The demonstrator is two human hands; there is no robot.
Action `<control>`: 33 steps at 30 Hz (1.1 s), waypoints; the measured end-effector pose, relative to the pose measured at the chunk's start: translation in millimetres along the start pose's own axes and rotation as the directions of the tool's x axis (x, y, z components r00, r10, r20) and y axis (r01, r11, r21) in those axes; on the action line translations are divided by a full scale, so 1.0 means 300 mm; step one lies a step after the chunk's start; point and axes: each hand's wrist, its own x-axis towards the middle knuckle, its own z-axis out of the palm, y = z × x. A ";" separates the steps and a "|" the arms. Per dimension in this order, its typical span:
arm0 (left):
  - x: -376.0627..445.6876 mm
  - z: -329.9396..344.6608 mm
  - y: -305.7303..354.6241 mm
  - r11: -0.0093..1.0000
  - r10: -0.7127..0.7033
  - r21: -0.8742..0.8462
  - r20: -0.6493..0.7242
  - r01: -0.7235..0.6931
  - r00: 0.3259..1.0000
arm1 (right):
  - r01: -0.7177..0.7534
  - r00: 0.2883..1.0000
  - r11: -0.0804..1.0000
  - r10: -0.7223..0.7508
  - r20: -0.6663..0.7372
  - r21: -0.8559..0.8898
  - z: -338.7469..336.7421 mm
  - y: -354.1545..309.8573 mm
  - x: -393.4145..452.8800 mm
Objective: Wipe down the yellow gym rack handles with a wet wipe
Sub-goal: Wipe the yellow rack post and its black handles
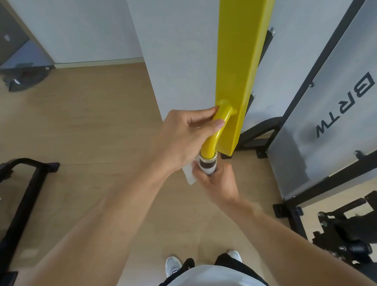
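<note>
Gripping the yellow handle (216, 127) near its top, the left hand (182, 138) has its fingers curled around it; below, the right hand (217, 181) wraps the handle's black end, wipe (189, 174) pressed beneath its fingers.

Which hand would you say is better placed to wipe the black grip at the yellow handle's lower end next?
The right hand, probably: it holds the white wet wipe against the black grip. The left hand pinches the bent yellow handle higher up, without a wipe.
</note>
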 end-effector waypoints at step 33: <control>0.033 -0.042 -0.039 0.992 0.101 0.077 0.030 -0.103 0.994 | -0.264 0.955 0.952 0.280 0.093 -0.158 0.047 0.105 0.013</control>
